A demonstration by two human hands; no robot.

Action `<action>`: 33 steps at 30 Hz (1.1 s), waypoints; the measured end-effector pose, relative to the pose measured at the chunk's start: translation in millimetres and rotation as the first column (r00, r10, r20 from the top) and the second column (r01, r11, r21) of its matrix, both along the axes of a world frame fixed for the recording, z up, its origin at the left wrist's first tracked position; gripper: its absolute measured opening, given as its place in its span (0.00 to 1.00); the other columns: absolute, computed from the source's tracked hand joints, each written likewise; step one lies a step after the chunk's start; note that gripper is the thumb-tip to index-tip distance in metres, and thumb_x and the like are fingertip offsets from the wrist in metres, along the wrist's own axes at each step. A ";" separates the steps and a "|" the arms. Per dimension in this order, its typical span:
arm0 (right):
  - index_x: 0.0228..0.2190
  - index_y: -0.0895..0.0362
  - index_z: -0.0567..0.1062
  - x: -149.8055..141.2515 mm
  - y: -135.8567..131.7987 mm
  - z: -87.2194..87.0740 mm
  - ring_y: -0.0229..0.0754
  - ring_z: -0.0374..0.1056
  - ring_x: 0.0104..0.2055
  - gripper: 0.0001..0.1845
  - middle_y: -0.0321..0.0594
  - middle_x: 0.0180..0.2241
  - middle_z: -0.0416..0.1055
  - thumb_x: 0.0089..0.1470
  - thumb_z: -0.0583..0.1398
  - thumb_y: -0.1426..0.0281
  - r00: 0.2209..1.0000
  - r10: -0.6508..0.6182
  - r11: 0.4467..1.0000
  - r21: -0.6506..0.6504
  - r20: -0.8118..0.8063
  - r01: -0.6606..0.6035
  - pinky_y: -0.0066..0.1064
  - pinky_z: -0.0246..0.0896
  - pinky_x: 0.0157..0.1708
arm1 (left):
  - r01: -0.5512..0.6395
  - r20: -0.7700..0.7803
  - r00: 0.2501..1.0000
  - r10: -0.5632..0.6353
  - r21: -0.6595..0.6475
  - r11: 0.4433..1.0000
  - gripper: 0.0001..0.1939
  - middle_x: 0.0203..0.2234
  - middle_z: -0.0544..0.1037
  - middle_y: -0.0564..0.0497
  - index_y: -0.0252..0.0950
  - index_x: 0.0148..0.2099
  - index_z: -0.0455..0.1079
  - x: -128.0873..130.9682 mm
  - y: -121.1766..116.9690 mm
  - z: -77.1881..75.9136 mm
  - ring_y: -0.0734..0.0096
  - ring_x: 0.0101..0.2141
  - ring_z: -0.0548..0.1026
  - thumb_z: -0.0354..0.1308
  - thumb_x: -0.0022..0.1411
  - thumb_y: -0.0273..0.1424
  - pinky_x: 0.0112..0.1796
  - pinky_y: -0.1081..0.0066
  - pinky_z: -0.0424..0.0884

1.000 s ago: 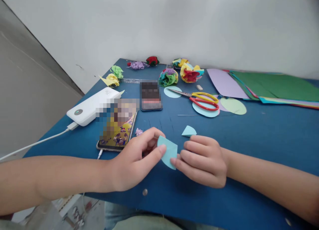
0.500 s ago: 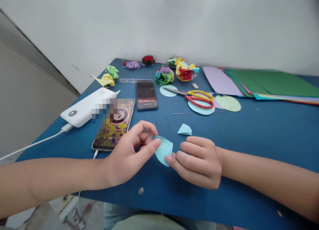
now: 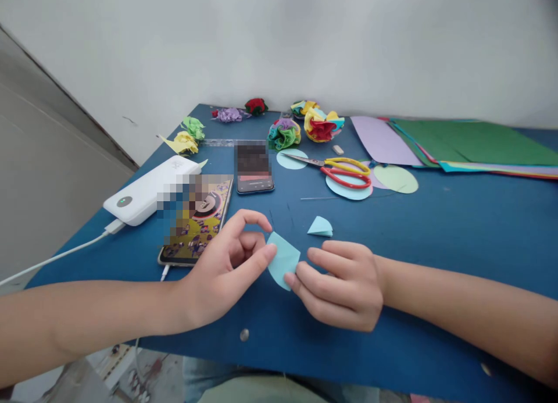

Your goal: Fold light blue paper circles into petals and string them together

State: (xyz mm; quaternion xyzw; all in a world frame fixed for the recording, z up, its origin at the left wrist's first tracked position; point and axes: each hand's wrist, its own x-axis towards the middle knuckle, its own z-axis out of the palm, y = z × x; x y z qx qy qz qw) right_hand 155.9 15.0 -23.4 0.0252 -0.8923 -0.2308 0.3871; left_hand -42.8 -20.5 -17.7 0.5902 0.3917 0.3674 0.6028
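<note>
Table: smooth blue surface, under all items; clock directions taken from the held paper, 12 being away from the person.
Sheet stack: found at 2 o'clock; flat coloured paper, green uppermost, edges fanned.
Left hand: placed at 8 to 9 o'clock; paper pinched narrowly, thumb pressed on the near face, index finger bent at the upper edge.
Right hand: placed at 4 o'clock; paper gripped near its lower right edge by the thumb and index finger, other fingers curled.
Power bank: seen at 10 o'clock; glossy white, rounded corners, cable attached.
Scissors: laid at 1 o'clock on paper discs; metal blades, one red and one yellow handle loop.
Paper flower: noted toward 12 to 1 o'clock; ruffled, red and yellow layers.
Held paper: light blue, matt, sector-shaped; suspended between both hands and touched by both, neither judged nearer. Long axis run from 11 to 5 o'clock; corner pointed to 2, curved edge to 8.
Folded piece: same blue, wedge-shaped, layers parted; rested between 1 and 2 o'clock, just beyond the right hand's fingers, untouched.
</note>
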 end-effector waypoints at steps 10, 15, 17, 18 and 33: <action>0.31 0.64 0.75 3.7 0.6 -7.1 0.34 0.62 0.18 0.06 0.39 0.25 0.73 0.52 0.58 0.75 1.000 -0.028 0.986 -0.167 -0.008 0.026 0.28 0.53 0.15 | 0.022 -0.330 0.942 0.054 0.222 0.975 0.08 0.20 0.64 0.56 0.33 0.35 0.64 -0.9 1.1 4.1 0.79 0.22 0.61 0.50 0.63 0.33 0.23 0.77 0.58; 0.30 0.61 0.71 -5.9 -6.7 -12.6 0.32 0.61 0.23 0.03 0.37 0.22 0.67 0.53 0.57 0.75 0.986 -0.139 0.663 -0.748 -0.097 0.021 0.25 0.57 0.21 | 0.130 -0.459 0.885 0.082 0.411 0.902 0.07 0.18 0.61 0.58 0.33 0.34 0.65 -2.7 3.1 2.4 0.80 0.20 0.58 0.49 0.63 0.29 0.23 0.77 0.56; 0.28 0.60 0.71 -10.2 -10.3 -10.4 0.32 0.57 0.22 0.03 0.33 0.20 0.61 0.53 0.58 0.73 0.975 -0.194 0.487 -0.873 -0.112 -0.003 0.24 0.55 0.21 | 0.153 -0.464 0.882 0.076 0.436 0.887 0.06 0.19 0.62 0.58 0.33 0.35 0.63 -3.1 2.5 2.3 0.80 0.20 0.59 0.47 0.63 0.28 0.23 0.77 0.57; 0.28 0.60 0.70 -11.8 -11.8 -8.8 0.32 0.56 0.22 0.04 0.32 0.19 0.59 0.53 0.58 0.73 0.969 -0.218 0.430 -0.903 -0.114 -0.010 0.24 0.55 0.21 | 0.155 -0.459 0.886 0.070 0.434 0.888 0.06 0.19 0.62 0.58 0.34 0.34 0.62 -3.0 2.1 2.4 0.80 0.21 0.59 0.47 0.63 0.28 0.24 0.77 0.57; 0.25 0.60 0.77 -1.6 -7.1 6.9 0.38 0.67 0.25 0.06 0.37 0.25 0.72 0.48 0.59 0.77 0.993 0.107 0.980 -0.165 -0.047 -0.114 0.31 0.62 0.19 | 0.250 -0.396 0.904 -0.158 0.192 0.949 0.10 0.16 0.55 0.59 0.34 0.31 0.61 -2.5 -0.4 12.3 0.81 0.17 0.54 0.46 0.64 0.33 0.18 0.78 0.51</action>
